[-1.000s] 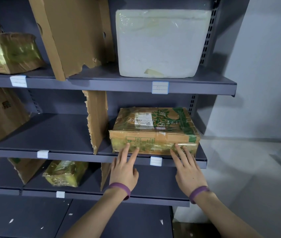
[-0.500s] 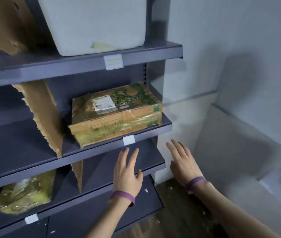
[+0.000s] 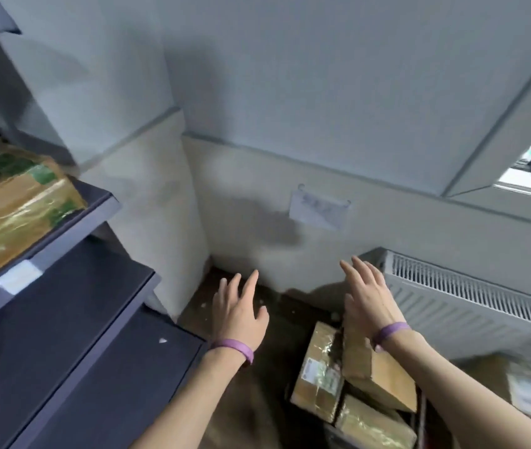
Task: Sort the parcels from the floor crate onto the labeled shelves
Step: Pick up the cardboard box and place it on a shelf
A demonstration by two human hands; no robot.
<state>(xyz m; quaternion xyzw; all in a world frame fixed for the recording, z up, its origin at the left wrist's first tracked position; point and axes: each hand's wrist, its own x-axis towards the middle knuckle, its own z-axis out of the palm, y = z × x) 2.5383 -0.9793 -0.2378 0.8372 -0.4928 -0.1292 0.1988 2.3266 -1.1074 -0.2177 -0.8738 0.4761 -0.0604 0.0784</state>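
Pickup stage: nothing held yet.
Left hand [image 3: 239,314] and right hand [image 3: 366,299] hover, fingers spread, empty; stacked parcels [image 3: 317,374] lie near right, below them. Next, probably a downward two-handed reach.

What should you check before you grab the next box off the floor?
1. Hands free: ok. The left hand and right hand are open and hold nothing.
2. Boxes to pick: ok. Several brown cardboard parcels lie below the right hand.
3. Shelved box resting safely: ok. The green-printed brown cardboard parcel lies on the dark grey metal shelf.
4. Next box's label readable: cannot tell. The white sticker is blurred.
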